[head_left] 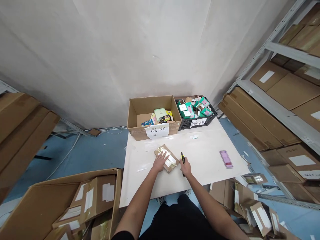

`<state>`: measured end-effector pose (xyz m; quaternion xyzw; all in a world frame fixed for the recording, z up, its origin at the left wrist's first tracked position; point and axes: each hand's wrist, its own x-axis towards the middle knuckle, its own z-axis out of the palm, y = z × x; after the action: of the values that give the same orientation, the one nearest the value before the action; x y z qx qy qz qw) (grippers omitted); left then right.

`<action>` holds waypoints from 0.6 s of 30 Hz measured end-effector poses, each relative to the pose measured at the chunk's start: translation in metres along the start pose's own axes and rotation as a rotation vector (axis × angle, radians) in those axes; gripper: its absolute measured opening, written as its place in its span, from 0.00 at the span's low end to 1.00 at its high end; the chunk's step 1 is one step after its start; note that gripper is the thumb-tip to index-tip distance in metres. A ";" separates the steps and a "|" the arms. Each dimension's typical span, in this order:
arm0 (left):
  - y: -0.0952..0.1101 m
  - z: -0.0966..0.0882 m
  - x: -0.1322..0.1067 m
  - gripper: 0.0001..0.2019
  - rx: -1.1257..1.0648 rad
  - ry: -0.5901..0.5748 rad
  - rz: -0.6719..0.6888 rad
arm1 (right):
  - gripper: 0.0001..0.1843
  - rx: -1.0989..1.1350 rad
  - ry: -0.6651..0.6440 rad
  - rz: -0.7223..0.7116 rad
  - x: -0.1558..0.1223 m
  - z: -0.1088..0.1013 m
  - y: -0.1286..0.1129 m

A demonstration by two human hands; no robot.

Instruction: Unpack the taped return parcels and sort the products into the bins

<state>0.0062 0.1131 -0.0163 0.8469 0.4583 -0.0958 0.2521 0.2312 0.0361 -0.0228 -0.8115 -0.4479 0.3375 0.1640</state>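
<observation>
Rm R of knife [183, 160], crate [185, 125] beyond

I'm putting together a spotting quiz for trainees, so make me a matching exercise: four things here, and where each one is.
Things:
1. Box cutter
2. Taped parcel
3. Black crate
4. Blurred pink item

Places:
A. Directly right of the open carton
B. In the right hand
C. Near the right edge of the table
D. Under the left hand

Pairs: 1-B, 2-D, 3-A, 4-C
</observation>
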 end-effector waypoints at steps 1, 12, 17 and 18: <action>-0.001 0.005 0.003 0.43 -0.004 0.005 -0.005 | 0.17 0.004 -0.001 -0.005 -0.009 0.003 0.012; 0.087 0.064 0.014 0.36 0.045 0.281 -0.307 | 0.18 -0.033 -0.071 0.032 0.000 -0.036 0.040; 0.053 0.077 0.006 0.35 -0.013 0.296 -0.143 | 0.18 -0.244 -0.134 -0.057 0.013 -0.047 0.019; 0.048 0.079 0.005 0.35 -0.017 0.294 -0.126 | 0.18 -0.295 -0.137 -0.071 0.015 -0.047 0.013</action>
<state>0.0539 0.0549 -0.0698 0.8193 0.5431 0.0174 0.1829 0.2774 0.0435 -0.0023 -0.7856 -0.5311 0.3165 0.0239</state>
